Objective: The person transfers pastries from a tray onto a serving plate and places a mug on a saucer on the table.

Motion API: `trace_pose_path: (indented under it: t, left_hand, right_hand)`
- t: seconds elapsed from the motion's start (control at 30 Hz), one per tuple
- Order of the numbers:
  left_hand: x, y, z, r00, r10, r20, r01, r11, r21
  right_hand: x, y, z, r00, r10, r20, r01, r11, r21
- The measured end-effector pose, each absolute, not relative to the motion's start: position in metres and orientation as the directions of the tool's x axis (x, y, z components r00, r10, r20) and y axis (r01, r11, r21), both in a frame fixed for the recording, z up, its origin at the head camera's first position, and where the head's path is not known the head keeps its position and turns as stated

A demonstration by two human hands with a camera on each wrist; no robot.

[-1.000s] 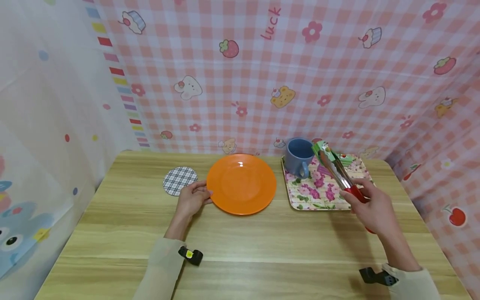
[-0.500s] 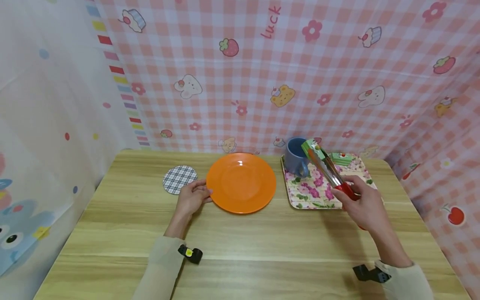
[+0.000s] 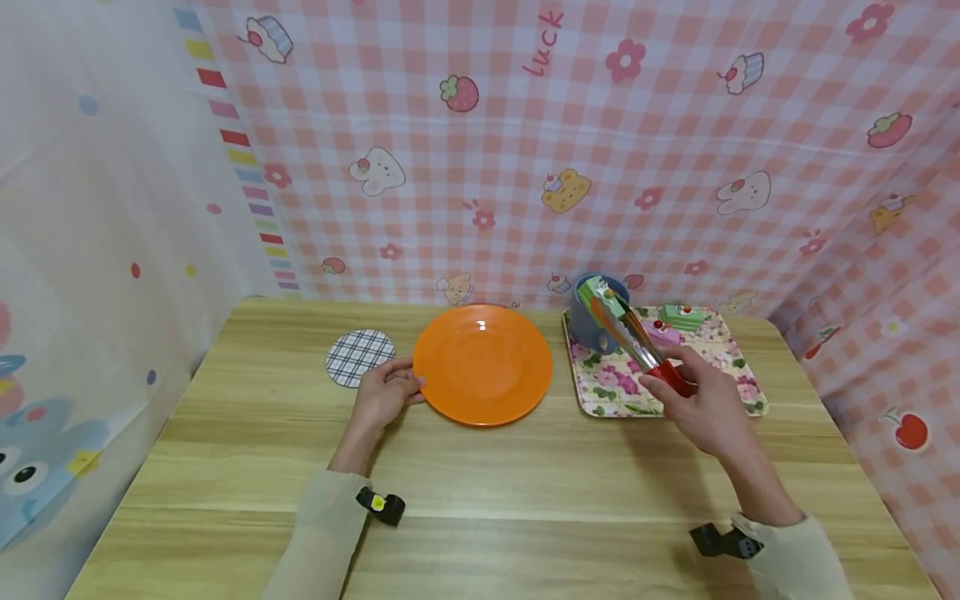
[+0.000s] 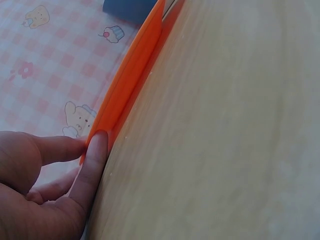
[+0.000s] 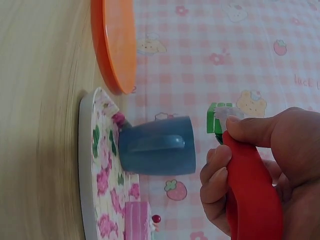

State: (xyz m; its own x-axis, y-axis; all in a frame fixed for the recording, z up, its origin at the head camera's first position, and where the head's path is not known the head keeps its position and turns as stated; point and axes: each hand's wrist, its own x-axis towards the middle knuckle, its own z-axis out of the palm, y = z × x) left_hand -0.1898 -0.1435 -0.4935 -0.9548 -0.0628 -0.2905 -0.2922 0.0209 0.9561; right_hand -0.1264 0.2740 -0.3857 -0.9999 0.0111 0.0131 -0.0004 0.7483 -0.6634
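My left hand (image 3: 385,396) pinches the left rim of an orange plate (image 3: 482,364); in the left wrist view the thumb and a finger (image 4: 95,160) lie on either side of the rim. With my right hand (image 3: 705,406) I grip red-handled metal tongs (image 3: 637,340). Between the tong tips is a green toy cake slice (image 3: 595,292), which overlaps the mouth of a blue mug (image 3: 587,327) in the head view. From the right wrist the slice shows above the mug's rim, apart from it.
The mug stands on a floral tray (image 3: 611,404) at the back right. Also on the tray are a pink cake slice (image 3: 663,334) and another green cake slice (image 3: 682,317). A round checked coaster (image 3: 360,357) lies left of the plate. A pink gingham cloth (image 3: 480,167) hangs behind the table.
My right hand has moved left with the tongs and green cake slice, from over the tray to over the mug. The pink slice has come into fuller view. My left hand and the plate stay put.
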Motion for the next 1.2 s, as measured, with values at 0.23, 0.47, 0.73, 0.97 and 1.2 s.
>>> trace_pose_path:
  t: [0.23, 0.47, 0.73, 0.97, 1.2]
  left_hand:
    - [-0.191, -0.143, -0.493, -0.954, -0.064, -0.294, -0.296, 0.023, 0.955]
    - [-0.190, -0.143, -0.493, -0.954, -0.061, -0.292, -0.294, 0.025, 0.955]
    - [-0.190, -0.144, -0.493, -0.954, -0.063, -0.294, -0.296, 0.020, 0.955]
    - [-0.190, -0.143, -0.494, -0.956, -0.064, -0.287, -0.289, 0.022, 0.957]
    - [-0.190, -0.143, -0.494, -0.958, -0.062, -0.281, -0.283, 0.025, 0.959]
  right_hand:
    - [-0.130, 0.262, -0.387, -0.999, -0.018, 0.033, -0.035, 0.751, -0.659]
    - [-0.133, 0.251, -0.390, -0.999, -0.039, 0.012, -0.037, 0.744, -0.667]
    - [-0.140, 0.239, -0.399, -0.997, -0.075, 0.022, -0.070, 0.737, -0.672]
    - [-0.145, 0.226, -0.406, -0.995, -0.096, 0.012, -0.079, 0.741, -0.667]
    - [-0.151, 0.212, -0.411, -0.992, -0.126, 0.014, -0.103, 0.729, -0.677]
